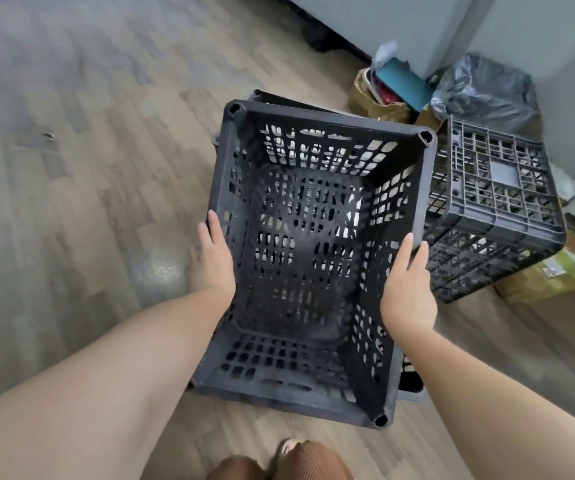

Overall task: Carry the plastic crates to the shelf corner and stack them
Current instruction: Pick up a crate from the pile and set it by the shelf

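A black perforated plastic crate (307, 237) is open side up between my hands, directly above a second black crate (272, 98). Only the far rim and a near right corner of that lower crate show around it. I cannot tell whether the two crates touch. My left hand (215, 261) lies flat against the outside of the upper crate's left wall, fingers straight and pointing forward. On the right wall and rim my right hand (407, 285) presses in the same way. A third, grey crate (497, 209) lies upside down to the right.
The grey crate rests on a cardboard box (556, 271). Behind it are a grey bin bag (483, 88) and a bag of clutter (383, 95) against a pale cabinet corner (445, 32). Wooden floor (88, 185) stretches to the left. My foot (289, 448) is below.
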